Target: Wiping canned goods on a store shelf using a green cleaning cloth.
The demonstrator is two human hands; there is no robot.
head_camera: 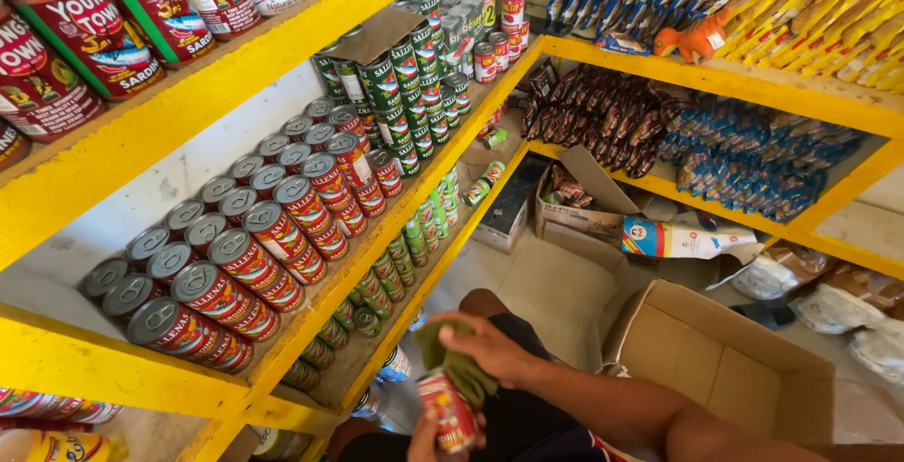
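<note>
— While the left hand (428,436) grips the red can (449,412) from below, what is the right hand (480,344) doing?

— It is closed on an olive-green cloth (461,368), pressing it over the can's top, just above the left hand.

— How much looks done?

— Judging by the yellow shelf (282,349) to the left of both hands, a good deal: red cans (254,264) stand there in tidy rows. The cardboard box (725,368) to the right of the hands looks empty, so this can may be among the last.

— And the can itself?

— Held low between both hands, not yet shelved.
</note>
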